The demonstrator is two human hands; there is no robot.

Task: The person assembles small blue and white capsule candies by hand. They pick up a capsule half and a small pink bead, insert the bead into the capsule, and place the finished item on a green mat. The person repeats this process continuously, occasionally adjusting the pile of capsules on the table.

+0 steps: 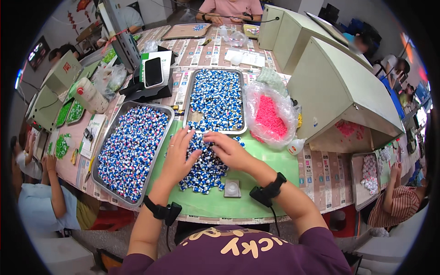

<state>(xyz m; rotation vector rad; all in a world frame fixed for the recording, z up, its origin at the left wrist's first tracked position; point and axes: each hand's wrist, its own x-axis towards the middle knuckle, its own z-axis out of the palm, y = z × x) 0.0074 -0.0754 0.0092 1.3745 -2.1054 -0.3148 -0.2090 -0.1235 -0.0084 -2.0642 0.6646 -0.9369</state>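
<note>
Both my hands rest at a loose pile of small blue-and-white pieces on a green mat. My left hand lies open at the pile's left side, fingers spread and pointing away from me. On the pile's right side, my right hand is also open, its fingers apart and slightly bent over the pieces. Just beyond my fingertips is a metal tray of the same pieces, with a bare patch at its near left. A small square block with a round clear top sits beside the pile, nearest my right wrist.
A second full metal tray stands at the left. To the right are a clear bag of pink pieces, a small white bottle and a large beige metal hood. A phone leans on a black box. Other people sit around the table.
</note>
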